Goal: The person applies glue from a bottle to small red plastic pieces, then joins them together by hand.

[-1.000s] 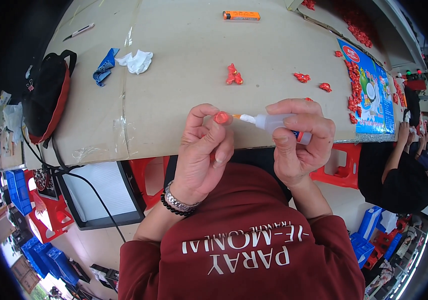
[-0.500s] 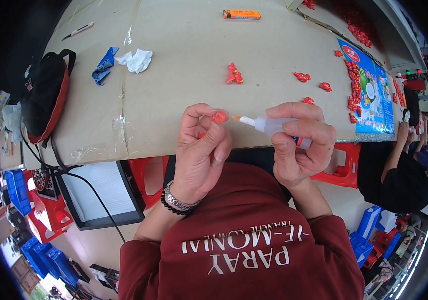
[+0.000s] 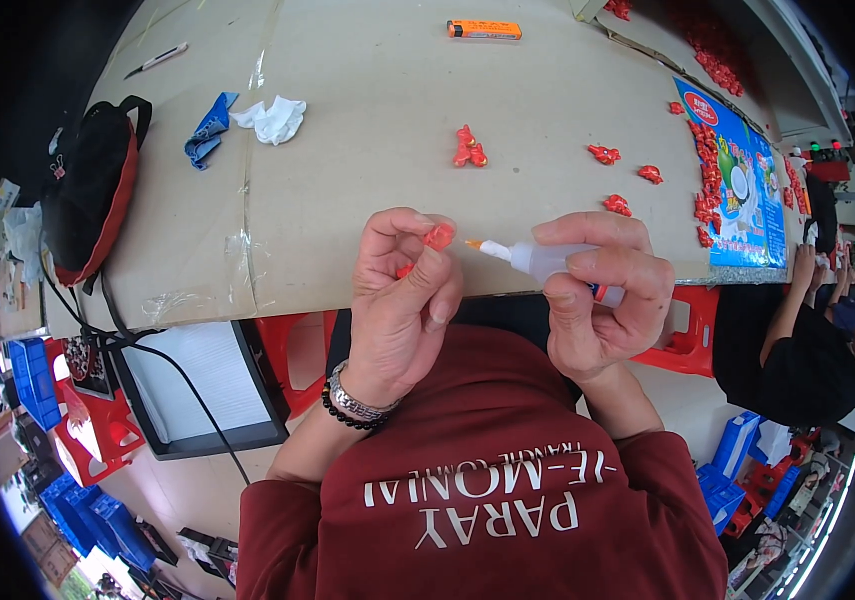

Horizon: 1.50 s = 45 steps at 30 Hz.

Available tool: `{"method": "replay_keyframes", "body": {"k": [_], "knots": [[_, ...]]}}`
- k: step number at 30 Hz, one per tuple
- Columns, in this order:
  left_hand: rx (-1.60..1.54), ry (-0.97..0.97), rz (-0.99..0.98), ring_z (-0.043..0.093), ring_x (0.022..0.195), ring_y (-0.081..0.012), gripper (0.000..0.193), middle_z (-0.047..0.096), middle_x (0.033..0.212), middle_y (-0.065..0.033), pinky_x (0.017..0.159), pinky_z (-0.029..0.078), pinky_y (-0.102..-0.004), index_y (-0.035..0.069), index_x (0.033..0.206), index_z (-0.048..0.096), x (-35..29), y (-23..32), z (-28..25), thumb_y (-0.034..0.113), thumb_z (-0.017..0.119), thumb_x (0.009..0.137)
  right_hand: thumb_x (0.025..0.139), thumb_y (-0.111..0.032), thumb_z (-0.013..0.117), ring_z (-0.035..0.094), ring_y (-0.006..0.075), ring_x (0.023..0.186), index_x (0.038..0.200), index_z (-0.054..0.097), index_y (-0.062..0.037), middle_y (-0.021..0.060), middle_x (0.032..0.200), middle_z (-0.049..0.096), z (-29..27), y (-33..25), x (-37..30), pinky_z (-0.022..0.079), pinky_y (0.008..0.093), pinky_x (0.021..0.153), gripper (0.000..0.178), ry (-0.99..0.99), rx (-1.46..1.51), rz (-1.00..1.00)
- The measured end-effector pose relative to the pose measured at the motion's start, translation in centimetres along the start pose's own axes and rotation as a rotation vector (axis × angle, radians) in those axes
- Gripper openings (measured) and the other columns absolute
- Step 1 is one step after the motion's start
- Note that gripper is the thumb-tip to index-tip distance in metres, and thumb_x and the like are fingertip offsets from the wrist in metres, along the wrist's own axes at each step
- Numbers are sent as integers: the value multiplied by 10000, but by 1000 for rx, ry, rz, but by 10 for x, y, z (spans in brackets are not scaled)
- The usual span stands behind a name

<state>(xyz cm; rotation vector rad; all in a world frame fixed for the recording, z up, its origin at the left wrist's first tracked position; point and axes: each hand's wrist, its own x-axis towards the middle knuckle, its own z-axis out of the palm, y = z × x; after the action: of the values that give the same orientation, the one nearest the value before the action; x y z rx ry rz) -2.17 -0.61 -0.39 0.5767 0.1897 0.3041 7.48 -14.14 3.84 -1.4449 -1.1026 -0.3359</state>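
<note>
Between the thumb and fingers of my left hand (image 3: 403, 285) is a small red figurine piece (image 3: 438, 236). A second bit of red shows lower down, among the curled fingers. My right hand (image 3: 610, 290) is wrapped round a translucent glue bottle (image 3: 548, 260) with a white neck and a thin orange tip. That tip points left at the red piece, with a small gap between them. On the table beyond my hands stands a red figurine (image 3: 469, 147). Several more small red pieces lie to the right, among them one red piece (image 3: 617, 205) near my right hand.
A blue printed sheet (image 3: 748, 190) with a row of red pieces lies at the right. A black and red bag (image 3: 98, 190), a blue cloth (image 3: 211, 130), crumpled white tissue (image 3: 274, 120), a pen (image 3: 158, 61) and an orange box (image 3: 485, 30) rest farther out. A co-worker (image 3: 788, 340) sits at right.
My right hand and the glue bottle have shifted very slightly right and down, so the tip sits a little lower beside the red piece. My left hand has barely moved.
</note>
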Motion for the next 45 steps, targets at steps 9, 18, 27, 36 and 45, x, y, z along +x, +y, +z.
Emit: {"method": "replay_keyframes", "body": {"k": [9, 18, 27, 36, 45], "knots": [[-36, 7, -31, 422, 524, -48, 199, 564, 1112, -43, 451, 340, -174, 151, 1105, 480, 0, 0, 0, 52, 531, 939, 804, -38, 712, 615, 216, 794, 1000, 528, -24, 185, 936, 635, -1, -4, 0, 496, 279, 626, 269, -7, 22, 14], [-246, -12, -185, 402, 502, -63, 124, 618, 971, 27, 435, 307, -181, 128, 1062, 506, 4, 2, -1, 145, 554, 948, 869, -106, 653, 548, 141, 708, 1005, 490, -36, 184, 962, 618, 3, 4, -4, 442, 228, 608, 223, 138, 152, 146], [-382, -86, -295, 397, 494, -69, 148, 609, 920, 16, 417, 301, -184, 114, 1049, 518, 4, -3, -8, 235, 530, 964, 840, -25, 667, 585, 188, 834, 1007, 518, -6, 166, 955, 629, 6, 7, -6, 474, 255, 660, 224, 120, 129, 76], [-410, -50, -334, 406, 500, -79, 187, 557, 850, 1, 420, 307, -194, 100, 1086, 524, 1, -5, -6, 251, 497, 980, 819, -30, 695, 614, 218, 824, 1020, 533, -15, 177, 925, 635, 5, 4, -1, 511, 274, 633, 259, 27, 49, 2], [-403, -61, -337, 407, 501, -81, 209, 539, 851, 7, 421, 314, -198, 94, 1101, 536, 0, -5, -5, 259, 498, 980, 811, -27, 704, 624, 212, 793, 1008, 540, -11, 183, 921, 634, 6, 5, -2, 517, 272, 616, 257, 16, 28, -15]]}}
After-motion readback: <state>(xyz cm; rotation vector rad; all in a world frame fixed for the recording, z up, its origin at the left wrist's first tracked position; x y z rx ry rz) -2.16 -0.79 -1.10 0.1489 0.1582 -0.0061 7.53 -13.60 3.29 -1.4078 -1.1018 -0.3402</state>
